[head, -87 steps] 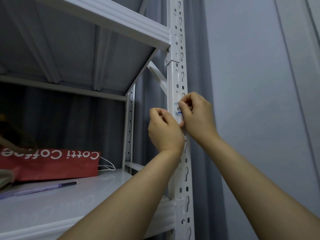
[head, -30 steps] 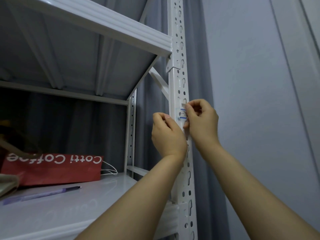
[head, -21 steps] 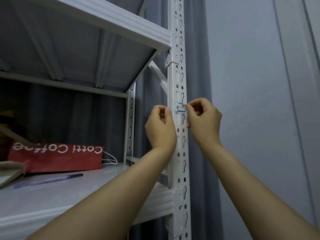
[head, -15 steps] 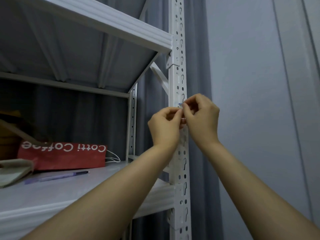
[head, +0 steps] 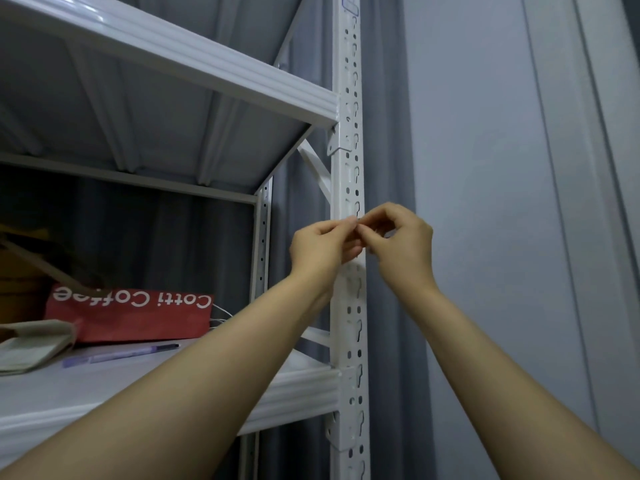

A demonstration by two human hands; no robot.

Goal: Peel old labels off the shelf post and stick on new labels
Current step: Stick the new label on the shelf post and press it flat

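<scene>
While both hands meet in front of the shelf post (head: 348, 168), the left hand (head: 322, 247) and the right hand (head: 401, 244) have thumbs and forefingers pressed together at one spot, just at the right edge of the post's near face. Between those tips only a pale sliver shows, which is probably the label (head: 358, 222); whether it is stuck to the metal or already free cannot be told, since the fingers cover almost all of it. The other fingers of each hand are loosely curled and touch nothing visible.

A label of this kind should be almost weightless, thin and limp, with one sticky side that will fold onto itself or cling to skin. Holding it by its bare edges or one corner, taut between the two hands, would keep it flat. It may tear if pulled fast.

Far up the post, near the top of the view, an upper label (head: 350, 4) with a blue outline is stuck flat. To the left, a red paper bag (head: 131, 313) and a pen (head: 121, 355) lie on the lower shelf (head: 301, 389).
</scene>
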